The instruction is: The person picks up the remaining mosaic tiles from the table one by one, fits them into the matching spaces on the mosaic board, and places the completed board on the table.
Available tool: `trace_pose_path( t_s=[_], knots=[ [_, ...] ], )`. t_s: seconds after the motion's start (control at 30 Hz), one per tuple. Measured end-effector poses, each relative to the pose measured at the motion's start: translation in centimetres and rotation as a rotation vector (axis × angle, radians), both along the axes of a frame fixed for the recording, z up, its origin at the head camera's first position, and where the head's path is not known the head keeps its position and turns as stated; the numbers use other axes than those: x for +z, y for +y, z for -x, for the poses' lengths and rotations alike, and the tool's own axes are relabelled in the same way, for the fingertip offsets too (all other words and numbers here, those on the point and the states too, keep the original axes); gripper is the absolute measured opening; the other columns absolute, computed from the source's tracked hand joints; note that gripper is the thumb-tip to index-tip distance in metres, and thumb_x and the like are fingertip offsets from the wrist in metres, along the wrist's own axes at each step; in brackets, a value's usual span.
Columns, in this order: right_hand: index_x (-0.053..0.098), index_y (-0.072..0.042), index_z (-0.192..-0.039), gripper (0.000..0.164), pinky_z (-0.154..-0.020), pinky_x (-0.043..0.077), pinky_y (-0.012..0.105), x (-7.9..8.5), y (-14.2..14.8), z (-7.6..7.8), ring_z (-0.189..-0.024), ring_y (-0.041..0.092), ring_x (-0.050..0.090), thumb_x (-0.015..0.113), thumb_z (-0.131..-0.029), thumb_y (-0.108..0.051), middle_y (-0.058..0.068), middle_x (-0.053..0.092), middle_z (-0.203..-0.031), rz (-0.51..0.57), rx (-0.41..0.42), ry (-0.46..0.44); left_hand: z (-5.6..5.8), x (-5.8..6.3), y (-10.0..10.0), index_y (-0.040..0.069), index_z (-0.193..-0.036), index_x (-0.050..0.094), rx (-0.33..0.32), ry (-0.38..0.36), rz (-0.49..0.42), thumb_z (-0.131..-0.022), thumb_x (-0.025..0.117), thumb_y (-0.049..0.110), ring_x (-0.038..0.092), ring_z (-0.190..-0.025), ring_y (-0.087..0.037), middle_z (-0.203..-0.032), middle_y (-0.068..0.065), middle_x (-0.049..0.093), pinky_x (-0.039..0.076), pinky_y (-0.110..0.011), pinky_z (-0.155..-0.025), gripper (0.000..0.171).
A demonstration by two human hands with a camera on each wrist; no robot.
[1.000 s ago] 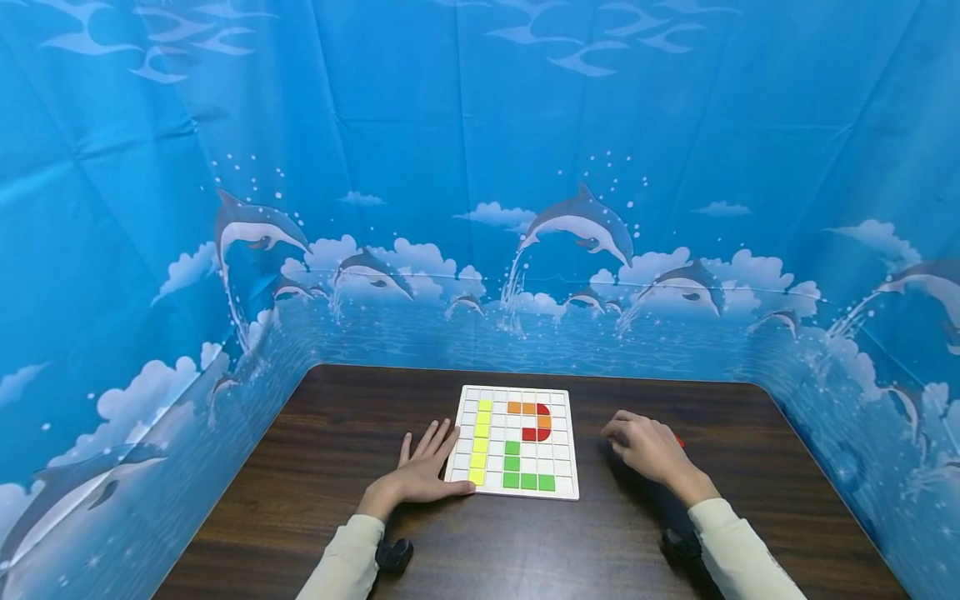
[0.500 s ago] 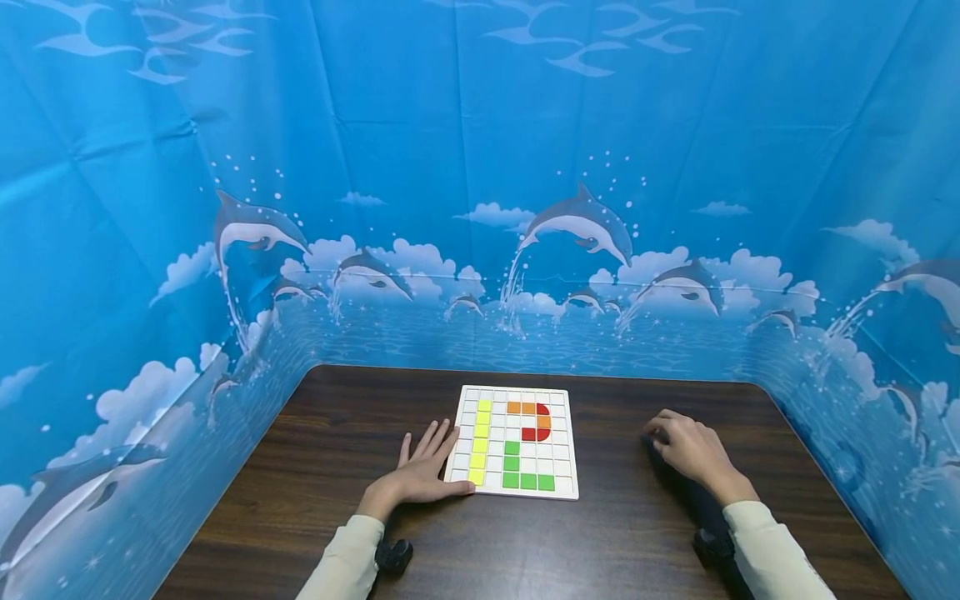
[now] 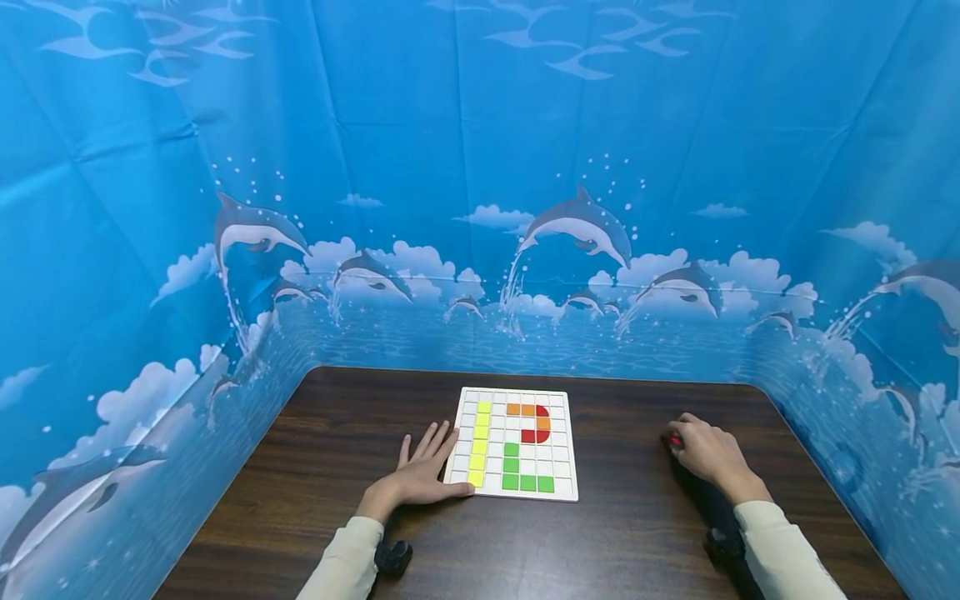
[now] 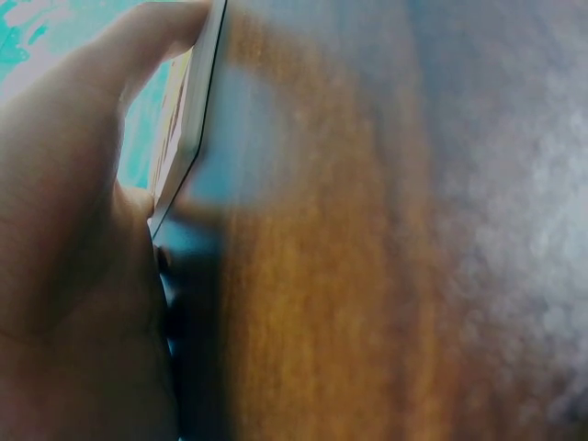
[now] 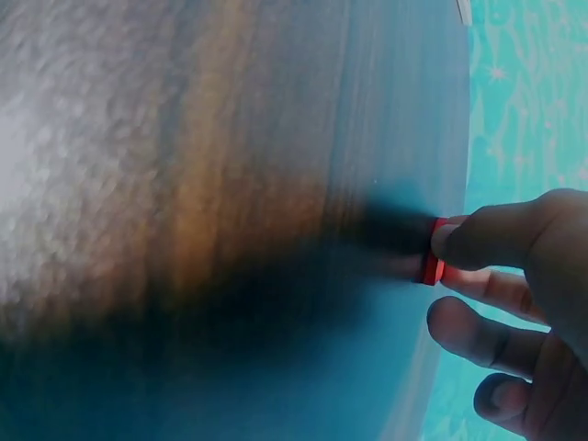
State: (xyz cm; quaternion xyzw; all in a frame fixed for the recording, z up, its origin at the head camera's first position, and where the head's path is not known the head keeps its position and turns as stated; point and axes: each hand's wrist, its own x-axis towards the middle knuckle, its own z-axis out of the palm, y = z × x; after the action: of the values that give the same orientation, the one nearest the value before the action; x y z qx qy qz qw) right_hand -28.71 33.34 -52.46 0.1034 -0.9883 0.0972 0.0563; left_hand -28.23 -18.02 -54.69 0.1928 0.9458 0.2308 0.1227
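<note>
A white grid board (image 3: 491, 490) lies on the table, bearing a column of yellow squares (image 3: 480, 443), an L of green squares (image 3: 511, 465), and orange and red pieces (image 3: 529, 436) in a hooked shape. My left hand (image 3: 422, 479) rests at the board's left side, fingers spread along its edge and thumb at the near left corner. Well right of the board, my right hand (image 3: 708, 450) pinches a small red block (image 5: 434, 253) between thumb and index finger, low over the table. In the right wrist view its other fingers curl loosely below the block.
The dark wooden table (image 3: 600, 542) has rounded far corners. A blue dolphin-print curtain (image 3: 465, 208) hangs around its back and sides. A dark wrist camera (image 3: 393, 557) sits at the left cuff, and a second dark wrist camera (image 3: 723, 546) at the right one.
My right hand has moved right, away from the board. The red piece that showed behind it earlier is now between its fingers. The left hand and the board stay in place.
</note>
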Motion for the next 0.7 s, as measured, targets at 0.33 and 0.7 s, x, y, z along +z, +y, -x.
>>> trace_pose_path(
  t_s=[0.33, 0.7],
  knots=[
    [0.074, 0.003, -0.117, 0.028, -0.061, 0.057, 0.048, -0.5, 0.5, -0.1, -0.073, 0.026, 0.065, 0.08, -0.093, -0.009, 0.023, 0.068, -0.108, 0.002, -0.017, -0.013, -0.3, 0.0, 0.0, 0.017, -0.173, 0.017, 0.01, -0.014, -0.022, -0.087, 0.064, 0.082, -0.001, -0.168, -0.037, -0.181, -0.011, 0.006, -0.009, -0.074, -0.126, 0.118],
    [0.067, -0.014, -0.091, 0.014, -0.054, 0.043, 0.036, -0.5, 0.5, -0.1, -0.065, 0.016, 0.051, 0.081, -0.094, -0.012, 0.003, 0.061, -0.087, 0.062, -0.008, 0.052, 0.5, -1.1, -0.3, 0.021, -0.174, 0.013, 0.017, -0.007, 0.006, -0.087, 0.06, 0.086, -0.003, -0.169, -0.034, -0.182, -0.007, 0.003, -0.01, -0.07, -0.127, 0.118]
  ],
)
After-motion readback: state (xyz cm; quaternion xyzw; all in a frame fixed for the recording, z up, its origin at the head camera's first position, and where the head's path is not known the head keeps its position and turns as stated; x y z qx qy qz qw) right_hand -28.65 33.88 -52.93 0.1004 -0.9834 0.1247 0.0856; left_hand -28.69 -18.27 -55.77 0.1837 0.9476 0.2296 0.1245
